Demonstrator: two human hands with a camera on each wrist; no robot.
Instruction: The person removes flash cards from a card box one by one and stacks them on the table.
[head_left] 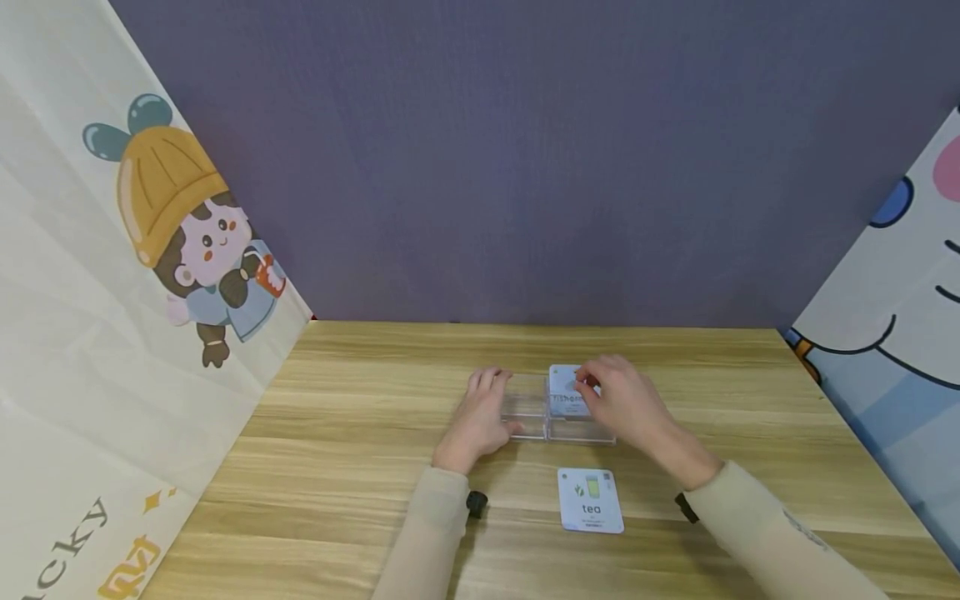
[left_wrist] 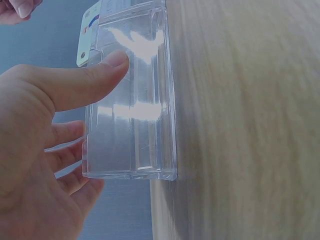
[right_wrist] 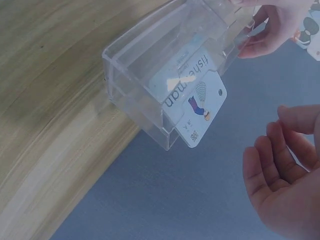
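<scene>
A clear plastic card holder with side-by-side compartments stands on the table. My left hand grips its left end, the thumb across the front wall and the other fingers behind it, as the left wrist view shows. A "fisherman" card leans in the holder's right rear compartment, its top sticking out above the rim. My right hand hovers just beside that card with fingers loosely curled, thumb near the index fingertip, nothing between them. On the table in front of the holder lies a "tea" card, face up.
The wooden table ends at a dark blue-grey panel behind the holder. A cartoon-printed white sheet hangs at the left, another printed sheet at the right. Dark wrist-worn devices show beside both sleeves.
</scene>
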